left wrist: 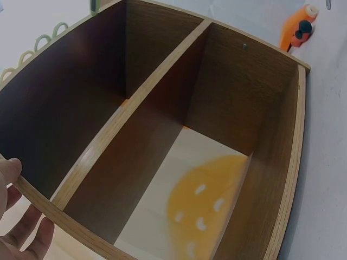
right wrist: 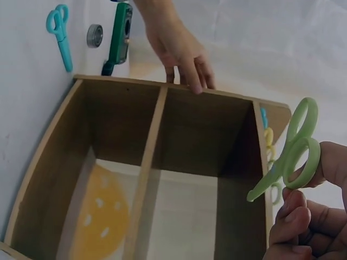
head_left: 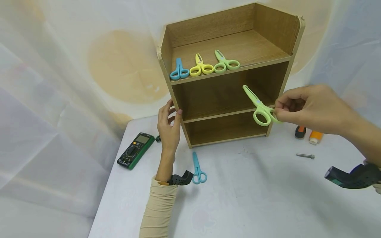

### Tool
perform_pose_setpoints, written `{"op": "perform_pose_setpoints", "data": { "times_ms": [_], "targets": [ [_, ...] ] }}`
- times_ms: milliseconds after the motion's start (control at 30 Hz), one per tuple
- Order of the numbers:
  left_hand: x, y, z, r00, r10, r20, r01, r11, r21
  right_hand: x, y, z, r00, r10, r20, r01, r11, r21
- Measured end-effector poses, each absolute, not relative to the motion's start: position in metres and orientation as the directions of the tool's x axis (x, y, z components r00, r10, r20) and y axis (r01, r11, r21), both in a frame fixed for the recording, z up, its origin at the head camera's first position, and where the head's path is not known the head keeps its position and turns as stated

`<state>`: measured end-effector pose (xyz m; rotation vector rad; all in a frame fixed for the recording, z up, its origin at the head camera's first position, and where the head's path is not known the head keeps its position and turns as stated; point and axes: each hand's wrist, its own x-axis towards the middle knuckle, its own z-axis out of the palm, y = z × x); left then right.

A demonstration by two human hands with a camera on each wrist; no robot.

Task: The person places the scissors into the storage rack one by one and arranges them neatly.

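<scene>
My right hand pinches a pair of light green scissors by one handle loop, in the air before the wooden shelf unit. Their closed blades tilt up and to the left. With my left hand I grip the unit's left side panel, thumb at the front edge and fingers along the outside. On the top board stand blue scissors, yellow scissors and another light green pair in a row, handles toward the front edge.
Light blue scissors lie on the white table before the unit. A green multimeter is at the left, near a round grey-black roll. To the right lie a bolt, a black-and-orange item and an orange item with a white tip.
</scene>
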<state>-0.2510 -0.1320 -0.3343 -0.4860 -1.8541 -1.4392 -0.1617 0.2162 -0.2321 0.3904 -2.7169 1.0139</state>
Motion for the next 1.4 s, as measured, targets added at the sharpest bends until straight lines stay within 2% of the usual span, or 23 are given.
{"op": "perform_pose_setpoints", "data": {
  "times_ms": [267, 600, 867, 1167, 1400],
  "targets": [
    [-0.251, -0.132, -0.333, -0.651, -0.131, 0.748, 0.692, 0.302, 0.656, -0.165, 0.219, -0.212, -0.926, -0.157, 0.343, -0.336, 0.757, -0.560],
    [-0.249, -0.133, -0.338, -0.663, -0.141, 0.735, 0.677, 0.306, 0.669, -0.193, 0.215, -0.194, -0.886, -0.192, 0.423, -0.391, 0.799, -0.457],
    [-0.249, -0.134, -0.335, -0.650, -0.142, 0.747, 0.690, 0.304, 0.657, -0.218, 0.215, -0.175, -0.864, -0.215, 0.455, -0.395, 0.850, -0.348],
    [-0.248, -0.135, -0.337, -0.671, -0.148, 0.727, 0.668, 0.304, 0.679, -0.253, 0.207, -0.161, -0.875, -0.233, 0.423, -0.366, 0.893, -0.264],
    [-0.247, -0.135, -0.336, -0.668, -0.141, 0.730, 0.673, 0.304, 0.675, -0.262, 0.199, -0.155, -0.906, -0.218, 0.363, -0.315, 0.919, -0.235]
  ]
}}
